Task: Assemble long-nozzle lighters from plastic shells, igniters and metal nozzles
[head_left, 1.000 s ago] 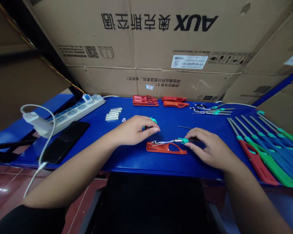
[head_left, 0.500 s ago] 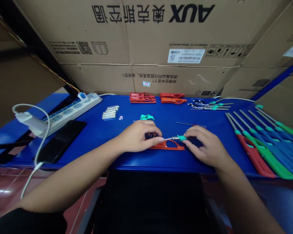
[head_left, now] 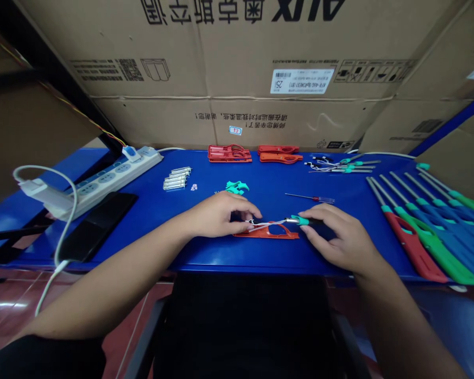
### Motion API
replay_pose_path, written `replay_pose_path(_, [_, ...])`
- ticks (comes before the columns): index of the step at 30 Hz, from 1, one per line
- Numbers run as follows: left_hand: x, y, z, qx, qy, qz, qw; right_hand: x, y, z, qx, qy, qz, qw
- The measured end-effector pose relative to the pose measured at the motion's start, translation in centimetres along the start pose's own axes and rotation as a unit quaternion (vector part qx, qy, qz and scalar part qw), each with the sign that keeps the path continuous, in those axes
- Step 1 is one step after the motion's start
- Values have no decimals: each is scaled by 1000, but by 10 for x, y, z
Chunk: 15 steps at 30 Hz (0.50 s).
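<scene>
An orange lighter shell half (head_left: 286, 235) lies on the blue table in front of me, its hollow side up. Thin white wires (head_left: 274, 223) run above it from the fingers of my left hand (head_left: 221, 215), which pinches their end near the shell's left part. A small dark piece shows at those fingertips, mostly covered. My right hand (head_left: 337, 231) grips a lighter nozzle tube by its green collar (head_left: 299, 220), and the wires lead into its metal end. The tube's far part is hidden by my right fingers. Beyond the hands lie green trigger pieces (head_left: 237, 187).
A screwdriver (head_left: 314, 198) lies behind my right hand. Farther back are red shell halves (head_left: 229, 153), orange shells (head_left: 280, 157) and wired nozzle tubes (head_left: 347, 167). Several metal-and-clear cylinders (head_left: 176, 179), a black phone (head_left: 98, 226) and a power strip (head_left: 110, 181) are left; finished-looking lighters (head_left: 414, 242) right.
My right hand has shifted slightly right with the nozzle tube. My left hand is a little lower and farther left, and more of the white wires shows between the hands.
</scene>
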<state>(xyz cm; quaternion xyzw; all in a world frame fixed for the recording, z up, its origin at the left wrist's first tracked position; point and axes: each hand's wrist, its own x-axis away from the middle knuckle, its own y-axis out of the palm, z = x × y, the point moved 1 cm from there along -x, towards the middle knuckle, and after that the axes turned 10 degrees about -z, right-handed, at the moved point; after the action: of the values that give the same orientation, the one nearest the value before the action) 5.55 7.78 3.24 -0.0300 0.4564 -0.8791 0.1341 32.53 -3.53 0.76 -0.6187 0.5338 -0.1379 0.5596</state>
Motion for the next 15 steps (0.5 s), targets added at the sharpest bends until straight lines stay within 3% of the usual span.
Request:
replay_pose_path(11, [0,5,1,-24,-14,21,999,13,-2,2,3,-16,-45,999])
replay_pose_path(15, [-2,8,2,-25,6,16,1000,19,-3,0,10,-3,-95,995])
